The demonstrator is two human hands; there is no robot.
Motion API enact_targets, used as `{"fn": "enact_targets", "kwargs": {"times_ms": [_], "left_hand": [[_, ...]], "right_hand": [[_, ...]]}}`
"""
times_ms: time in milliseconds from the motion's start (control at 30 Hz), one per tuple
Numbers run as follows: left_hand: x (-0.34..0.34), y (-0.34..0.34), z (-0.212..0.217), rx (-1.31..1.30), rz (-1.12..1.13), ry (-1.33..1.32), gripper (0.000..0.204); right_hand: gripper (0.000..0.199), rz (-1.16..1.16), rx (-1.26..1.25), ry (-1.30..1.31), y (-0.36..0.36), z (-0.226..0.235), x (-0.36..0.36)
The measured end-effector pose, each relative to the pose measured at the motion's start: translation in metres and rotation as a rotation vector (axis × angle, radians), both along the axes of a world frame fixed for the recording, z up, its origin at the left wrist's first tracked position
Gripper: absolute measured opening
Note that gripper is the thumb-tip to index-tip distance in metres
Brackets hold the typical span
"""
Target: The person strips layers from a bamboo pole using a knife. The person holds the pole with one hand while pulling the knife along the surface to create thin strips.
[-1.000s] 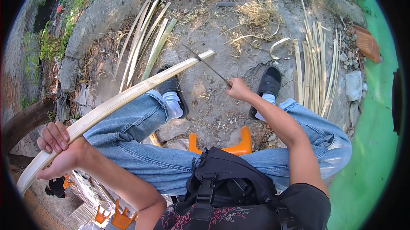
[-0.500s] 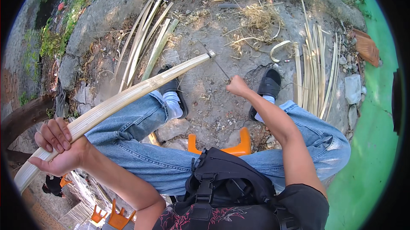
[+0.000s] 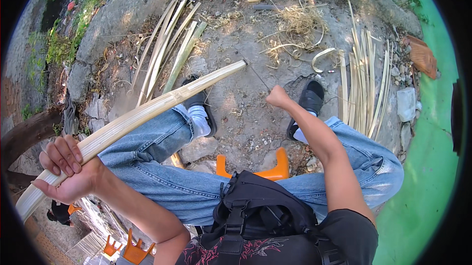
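Note:
A long, pale split bamboo piece (image 3: 162, 101) slants from the lower left up across my left leg. My left hand (image 3: 69, 166) grips its near end, fingers curled over one side and thumb along the other. The far end of the bamboo hangs above the ground between my feet. My right hand (image 3: 279, 97) is a closed fist round the handle of a thin knife (image 3: 257, 76); the handle itself is hidden. The narrow dark blade points up and left, passing right at the bamboo's far tip. Whether it cuts into the tip or only touches it, I cannot tell.
Bamboo strips (image 3: 169, 39) lie at the far left, and a bundle of thinner strips (image 3: 361, 78) at the right. Curly shavings (image 3: 300, 21) are heaped at the far side. A broken orange tile (image 3: 422, 57) and a pale stone block (image 3: 406, 103) sit by the green wall (image 3: 432, 166).
My right hand and the knife have shifted slightly to the right. The bamboo's tip has edged right a little; my left hand stays almost in place.

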State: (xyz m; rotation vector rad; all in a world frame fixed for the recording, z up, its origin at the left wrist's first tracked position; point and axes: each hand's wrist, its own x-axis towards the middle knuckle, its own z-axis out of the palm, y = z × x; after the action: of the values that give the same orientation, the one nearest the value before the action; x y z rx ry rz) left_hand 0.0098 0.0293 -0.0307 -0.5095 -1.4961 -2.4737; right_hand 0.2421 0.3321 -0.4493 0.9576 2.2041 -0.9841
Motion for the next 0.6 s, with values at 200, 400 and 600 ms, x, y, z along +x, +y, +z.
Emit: {"fn": "enact_targets", "kwargs": {"times_ms": [200,400,600], "left_hand": [[0.005,-0.001,0.002,0.013,0.0,0.003,0.043],[0.007,-0.006,0.011,-0.034,-0.018,0.041,0.043],[0.009,-0.006,0.01,-0.015,0.003,0.01,0.042]], "right_hand": [[0.024,-0.052,-0.053,-0.027,-0.004,0.006,0.012],[0.025,0.049,-0.096,0.18,-0.021,0.03,-0.012],[0.023,0.014,-0.037,0.09,-0.022,0.025,-0.013]]}}
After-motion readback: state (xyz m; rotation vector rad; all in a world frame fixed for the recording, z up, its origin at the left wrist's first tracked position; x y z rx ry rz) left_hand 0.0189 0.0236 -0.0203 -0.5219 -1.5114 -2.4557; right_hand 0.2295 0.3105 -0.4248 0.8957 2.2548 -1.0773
